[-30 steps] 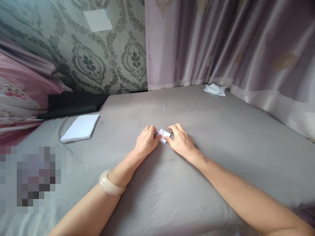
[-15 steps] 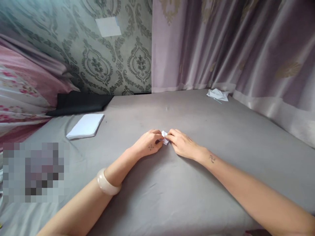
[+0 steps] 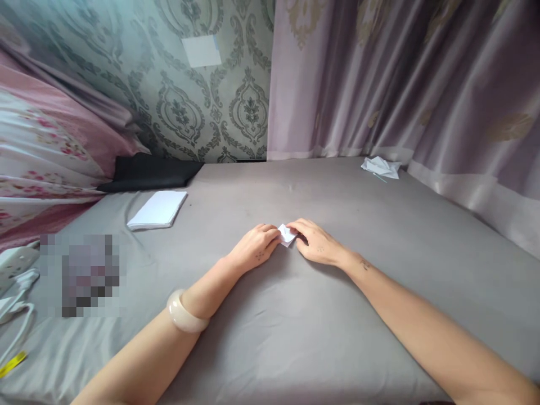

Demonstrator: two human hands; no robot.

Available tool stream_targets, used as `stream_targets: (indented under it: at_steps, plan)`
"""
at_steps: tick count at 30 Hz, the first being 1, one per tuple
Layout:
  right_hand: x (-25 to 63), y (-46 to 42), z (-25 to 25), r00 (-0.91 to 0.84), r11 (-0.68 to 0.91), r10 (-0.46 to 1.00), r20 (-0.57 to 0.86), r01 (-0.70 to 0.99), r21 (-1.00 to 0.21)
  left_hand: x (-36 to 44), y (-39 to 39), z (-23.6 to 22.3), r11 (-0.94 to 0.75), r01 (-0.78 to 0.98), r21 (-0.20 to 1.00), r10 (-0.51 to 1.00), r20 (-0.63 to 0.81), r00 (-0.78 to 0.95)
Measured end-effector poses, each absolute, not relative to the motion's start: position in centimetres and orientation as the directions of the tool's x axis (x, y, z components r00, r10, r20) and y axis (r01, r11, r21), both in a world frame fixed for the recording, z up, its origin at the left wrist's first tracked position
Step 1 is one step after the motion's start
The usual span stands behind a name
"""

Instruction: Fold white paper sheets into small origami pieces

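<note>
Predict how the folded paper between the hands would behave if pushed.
The folded paper is probably light, as its edges look thin. Its creases suggest some stiffness, though squeezing might crush it. With angular corners, it seems likelier to slide than roll.

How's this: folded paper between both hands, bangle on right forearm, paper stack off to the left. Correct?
No: the head view shows the bangle on the left forearm. Folded paper between left hand and right hand, paper stack off left: correct.

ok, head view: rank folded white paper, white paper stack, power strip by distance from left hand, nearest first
1. Folded white paper: at the left hand's fingertips
2. White paper stack: beyond, leftward
3. Power strip: far-left edge
</note>
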State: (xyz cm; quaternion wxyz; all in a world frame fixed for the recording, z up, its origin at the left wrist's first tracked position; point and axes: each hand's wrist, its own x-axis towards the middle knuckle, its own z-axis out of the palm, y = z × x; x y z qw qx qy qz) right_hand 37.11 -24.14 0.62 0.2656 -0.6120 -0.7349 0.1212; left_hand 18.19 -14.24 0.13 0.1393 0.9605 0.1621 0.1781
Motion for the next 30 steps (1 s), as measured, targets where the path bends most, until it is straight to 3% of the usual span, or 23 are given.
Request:
stream_targets:
  at_steps: [10,15,20,30]
  plan:
    - [37.0,-24.1,-0.2,-0.080,0.251,0.936,0.342,0.835,-0.490,18.1,-14.5,-0.3,-0.890,0.317,0.328,0.425,0.344,0.837]
    - [36.9,-23.7,0.0,-0.026,0.212,0.945,0.326,0.808,-0.550,18.3,-14.4,-0.2,-0.771,0.393,0.500,0.575,0.284,0.767]
    - [36.8,-23.3,0.2,0.133,0.068,0.958,0.254,0.753,-0.654,18.6,-14.0,0.0,-0.593,0.425,0.684,0.697,0.171,0.696]
    - [37.6,-22.6,0.0,0.246,-0.089,0.960,0.131,0.716,-0.693,19.0,-13.6,0.6,-0.493,0.516,0.701,0.768,0.072,0.636]
